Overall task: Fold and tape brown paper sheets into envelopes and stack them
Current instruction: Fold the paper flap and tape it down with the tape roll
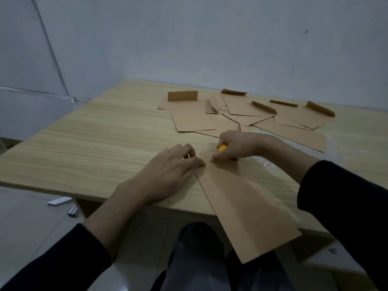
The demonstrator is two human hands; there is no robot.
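Observation:
A folded brown paper sheet (247, 208) lies on the wooden table (94, 143) and hangs over its near edge. My left hand (165, 175) lies on the sheet's left edge near its far end, fingers curled and fingertips pressing the paper down. My right hand (235, 147) grips a small yellow object (222, 147), mostly hidden in the fist, and its thumb touches the sheet's far end close to my left fingertips. Several folded brown envelopes (241, 114) with raised flaps lie spread at the back of the table.
A grey wall stands right behind the table. Two small white strips (60, 201) lie on the floor at the left, below the table's edge. My legs are under the table's near edge.

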